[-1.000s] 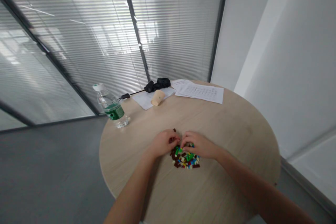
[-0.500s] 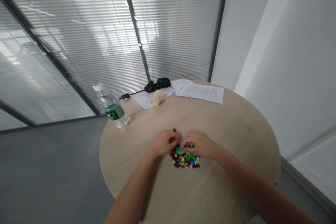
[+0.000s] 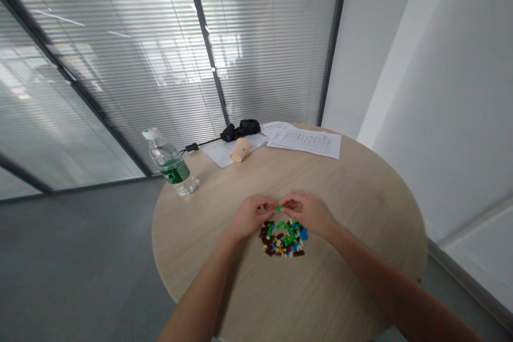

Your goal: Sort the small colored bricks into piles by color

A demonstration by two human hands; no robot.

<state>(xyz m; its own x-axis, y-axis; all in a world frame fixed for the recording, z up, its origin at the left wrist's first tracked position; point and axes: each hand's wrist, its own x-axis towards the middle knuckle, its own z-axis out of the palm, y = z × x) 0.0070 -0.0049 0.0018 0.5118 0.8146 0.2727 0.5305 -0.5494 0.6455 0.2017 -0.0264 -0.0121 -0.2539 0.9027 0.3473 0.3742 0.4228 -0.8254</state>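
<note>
A small green building brick (image 3: 278, 208) is pinched between the fingertips of both hands, just beyond a pile of loose bricks. My left hand (image 3: 250, 217) is closed on its left end, thumb and fingers together. From the other side my right hand (image 3: 306, 212) grips it the same way. Whether another piece is joined to it inside the fingers is hidden. The pile of bricks (image 3: 282, 239) lies flat on the table below the hands, with brown, green, blue, white, yellow and red pieces mixed.
The round wooden table (image 3: 352, 197) carries a water bottle (image 3: 175, 170) at its left edge. Toward the back lie a tipped paper cup (image 3: 241, 149), a black bundled item (image 3: 242, 128) with a cord, and printed sheets (image 3: 308, 140). A glass partition with blinds stands behind.
My right hand has lifted from the pile and a green brick now shows between both hands' fingertips. A brown piece seen beyond my left hand no longer shows.
</note>
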